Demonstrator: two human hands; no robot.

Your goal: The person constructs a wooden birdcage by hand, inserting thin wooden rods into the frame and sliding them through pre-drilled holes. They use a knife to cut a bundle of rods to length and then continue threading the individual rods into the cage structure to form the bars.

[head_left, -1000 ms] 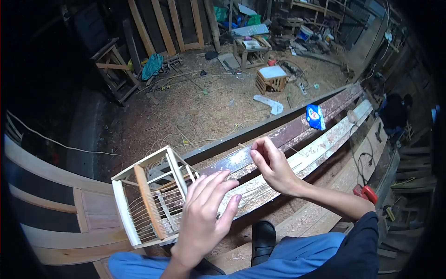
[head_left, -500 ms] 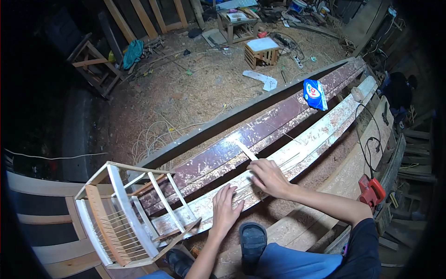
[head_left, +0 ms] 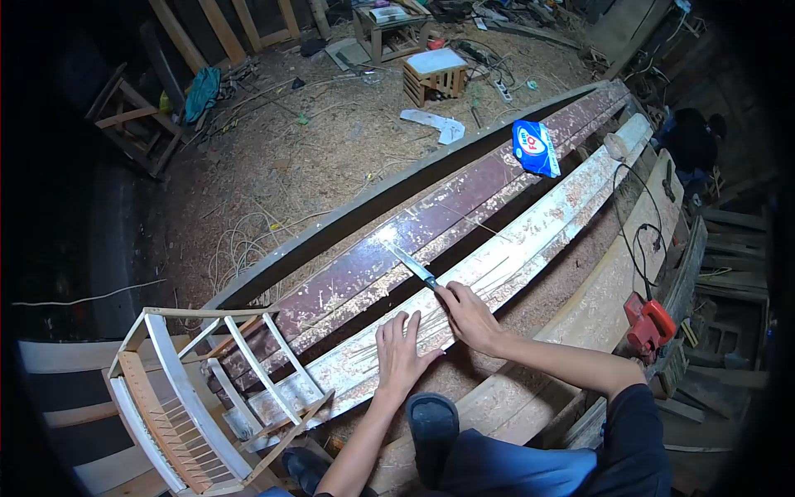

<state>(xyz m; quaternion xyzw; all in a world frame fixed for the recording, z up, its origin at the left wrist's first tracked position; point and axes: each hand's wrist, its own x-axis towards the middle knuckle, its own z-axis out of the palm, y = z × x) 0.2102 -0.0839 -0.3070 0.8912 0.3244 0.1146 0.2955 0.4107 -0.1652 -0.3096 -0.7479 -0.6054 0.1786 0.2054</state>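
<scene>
My right hand (head_left: pixel 470 315) is closed round the dark handle of a knife (head_left: pixel 411 266), whose blade points up and left over the dark red plank (head_left: pixel 472 197). My left hand (head_left: pixel 401 354) rests with fingers spread on the pale, shaving-covered plank (head_left: pixel 530 236), just left of the right hand. Thin wood strips (head_left: pixel 484 277) lie along that plank beside the hands. At lower left, a small wooden frame with thin rods (head_left: pixel 184 373) stands over the planks' near ends.
A blue and white packet (head_left: pixel 536 150) lies on the planks. The red power tool (head_left: pixel 648 325) with a black cable sits at right. A slatted wooden crate (head_left: pixel 434 76) stands on the shaving-strewn floor. Two sandalled feet are below my hands.
The view has shifted, so the scene sits further left and the far planks higher. The knife blade now shows broadside, with its handle visible in my right hand. My left hand stays on the plank.
</scene>
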